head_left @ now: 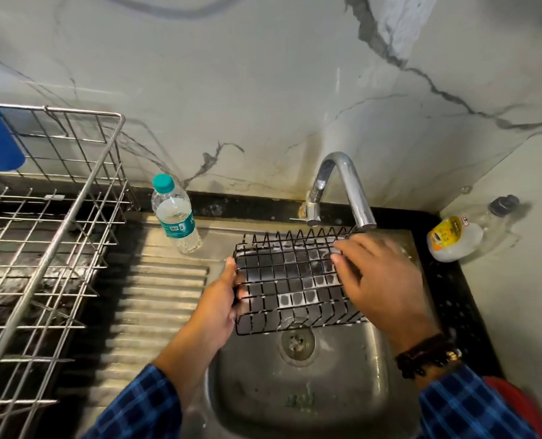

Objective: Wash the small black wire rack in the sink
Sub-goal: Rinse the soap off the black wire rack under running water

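The small black wire rack (290, 280) is being held above the sink (295, 391) basin, under the faucet (342, 188). The left hand (222, 308) is gripping its left edge, fingers closed on the wire. The right hand (377, 277) is lying across the right side, fingers apart, apparently rubbing. Risks judged: wet wire slipping from the one-sided grip and dropping toward the drain (297, 342); splashing reaching the water bottle (176, 213) standing nearby.

Black wire rack (295, 280) is showing beside blue-checked sleeves (146, 403); left of the grip, a teal-capped clear bottle (176, 217).
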The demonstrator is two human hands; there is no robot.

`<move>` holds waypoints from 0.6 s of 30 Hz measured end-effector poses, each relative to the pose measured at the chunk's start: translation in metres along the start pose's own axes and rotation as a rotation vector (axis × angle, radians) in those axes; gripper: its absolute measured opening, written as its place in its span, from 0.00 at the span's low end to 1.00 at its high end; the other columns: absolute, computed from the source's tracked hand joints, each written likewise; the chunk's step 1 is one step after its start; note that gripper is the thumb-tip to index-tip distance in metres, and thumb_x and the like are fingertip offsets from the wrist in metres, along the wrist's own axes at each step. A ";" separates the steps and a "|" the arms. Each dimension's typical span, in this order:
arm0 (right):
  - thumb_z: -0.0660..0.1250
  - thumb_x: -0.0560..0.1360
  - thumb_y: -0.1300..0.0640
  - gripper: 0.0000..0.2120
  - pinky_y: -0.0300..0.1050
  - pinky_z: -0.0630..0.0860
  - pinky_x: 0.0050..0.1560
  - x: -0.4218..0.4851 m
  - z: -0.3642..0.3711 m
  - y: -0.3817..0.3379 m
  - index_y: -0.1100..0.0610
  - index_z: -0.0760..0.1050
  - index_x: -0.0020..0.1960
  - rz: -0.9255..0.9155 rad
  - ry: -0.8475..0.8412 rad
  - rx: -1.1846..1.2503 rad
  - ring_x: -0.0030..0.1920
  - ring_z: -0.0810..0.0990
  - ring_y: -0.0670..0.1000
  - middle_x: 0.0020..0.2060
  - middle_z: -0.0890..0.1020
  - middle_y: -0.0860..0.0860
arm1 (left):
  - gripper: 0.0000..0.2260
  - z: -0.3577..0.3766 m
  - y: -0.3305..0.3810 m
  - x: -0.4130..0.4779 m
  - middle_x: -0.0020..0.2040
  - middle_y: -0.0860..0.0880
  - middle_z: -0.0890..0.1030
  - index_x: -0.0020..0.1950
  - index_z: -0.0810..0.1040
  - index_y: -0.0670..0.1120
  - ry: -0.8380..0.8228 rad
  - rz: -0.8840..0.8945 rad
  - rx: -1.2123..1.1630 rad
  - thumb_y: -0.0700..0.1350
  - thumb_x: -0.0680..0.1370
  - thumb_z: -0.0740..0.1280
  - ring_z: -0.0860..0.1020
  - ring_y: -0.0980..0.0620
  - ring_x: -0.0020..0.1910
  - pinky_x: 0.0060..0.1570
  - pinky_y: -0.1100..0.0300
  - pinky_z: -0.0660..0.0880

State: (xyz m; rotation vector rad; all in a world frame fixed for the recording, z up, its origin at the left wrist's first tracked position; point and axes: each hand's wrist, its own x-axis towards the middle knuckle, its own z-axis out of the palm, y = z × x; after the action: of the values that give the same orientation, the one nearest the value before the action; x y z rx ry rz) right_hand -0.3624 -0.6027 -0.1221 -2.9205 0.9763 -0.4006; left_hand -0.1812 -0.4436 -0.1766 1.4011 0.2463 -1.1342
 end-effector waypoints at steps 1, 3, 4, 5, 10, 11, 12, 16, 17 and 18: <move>0.61 0.81 0.45 0.13 0.40 0.71 0.48 0.002 0.001 0.002 0.46 0.80 0.59 -0.028 -0.003 0.029 0.52 0.77 0.48 0.54 0.80 0.43 | 0.21 0.002 0.003 -0.001 0.41 0.45 0.73 0.61 0.75 0.41 -0.012 0.006 -0.015 0.58 0.82 0.60 0.65 0.57 0.27 0.17 0.68 0.59; 0.55 0.82 0.41 0.16 0.41 0.68 0.51 0.005 0.007 0.001 0.44 0.78 0.59 -0.076 -0.198 0.081 0.55 0.76 0.45 0.54 0.79 0.41 | 0.17 0.006 0.005 -0.001 0.37 0.48 0.70 0.58 0.74 0.44 -0.045 0.029 -0.044 0.57 0.82 0.60 0.64 0.57 0.26 0.18 0.67 0.57; 0.51 0.81 0.38 0.20 0.43 0.68 0.54 0.005 0.013 -0.001 0.43 0.77 0.59 -0.087 -0.292 0.059 0.55 0.76 0.44 0.54 0.80 0.40 | 0.15 0.009 0.005 -0.003 0.36 0.49 0.69 0.55 0.73 0.44 -0.056 0.039 -0.056 0.56 0.82 0.60 0.65 0.58 0.25 0.18 0.67 0.57; 0.46 0.80 0.35 0.24 0.46 0.68 0.57 0.006 0.018 -0.003 0.44 0.77 0.58 -0.093 -0.344 0.028 0.54 0.76 0.44 0.52 0.80 0.40 | 0.14 0.012 0.005 -0.005 0.35 0.50 0.68 0.53 0.72 0.45 -0.071 0.044 -0.067 0.55 0.83 0.60 0.65 0.58 0.24 0.18 0.68 0.58; 0.46 0.80 0.32 0.26 0.44 0.71 0.49 0.011 0.014 0.002 0.47 0.76 0.45 -0.015 -0.492 0.150 0.41 0.77 0.43 0.39 0.79 0.44 | 0.14 0.013 -0.002 -0.004 0.33 0.52 0.70 0.48 0.74 0.47 -0.095 0.080 -0.042 0.56 0.83 0.59 0.67 0.58 0.26 0.20 0.67 0.62; 0.50 0.81 0.35 0.23 0.40 0.70 0.43 0.011 0.010 0.004 0.48 0.76 0.42 0.021 -0.473 0.210 0.37 0.76 0.42 0.36 0.78 0.45 | 0.16 0.010 -0.001 -0.001 0.33 0.52 0.70 0.47 0.73 0.47 -0.091 0.099 0.014 0.58 0.83 0.58 0.67 0.58 0.26 0.22 0.66 0.63; 0.53 0.82 0.38 0.21 0.39 0.70 0.39 0.011 0.004 0.005 0.48 0.76 0.42 0.051 -0.384 0.254 0.35 0.75 0.42 0.34 0.78 0.44 | 0.17 0.008 0.001 0.002 0.33 0.52 0.70 0.47 0.73 0.47 -0.088 0.118 0.078 0.60 0.83 0.57 0.67 0.58 0.27 0.24 0.66 0.64; 0.58 0.82 0.44 0.14 0.44 0.77 0.46 0.011 0.001 0.009 0.46 0.81 0.55 -0.030 -0.095 0.223 0.46 0.78 0.42 0.48 0.82 0.41 | 0.20 0.002 0.011 0.007 0.34 0.50 0.69 0.43 0.71 0.47 -0.109 0.121 0.149 0.62 0.82 0.56 0.64 0.57 0.26 0.20 0.67 0.62; 0.57 0.82 0.44 0.14 0.44 0.77 0.49 0.012 0.004 0.007 0.46 0.80 0.57 -0.049 -0.165 0.243 0.49 0.77 0.42 0.51 0.81 0.41 | 0.20 0.002 0.011 0.006 0.34 0.50 0.69 0.43 0.71 0.47 -0.115 0.110 0.152 0.62 0.82 0.57 0.64 0.57 0.26 0.19 0.68 0.61; 0.56 0.82 0.42 0.16 0.42 0.76 0.49 0.012 0.007 0.005 0.46 0.79 0.60 -0.056 -0.241 0.222 0.50 0.76 0.42 0.53 0.80 0.41 | 0.19 0.003 0.010 0.006 0.34 0.50 0.69 0.45 0.72 0.46 -0.122 0.100 0.151 0.61 0.82 0.58 0.64 0.57 0.26 0.19 0.67 0.61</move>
State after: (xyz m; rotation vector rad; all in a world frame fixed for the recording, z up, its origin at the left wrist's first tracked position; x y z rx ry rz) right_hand -0.3543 -0.6143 -0.1266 -2.7188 0.7655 -0.1422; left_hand -0.1727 -0.4509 -0.1738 1.4539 0.0034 -1.1698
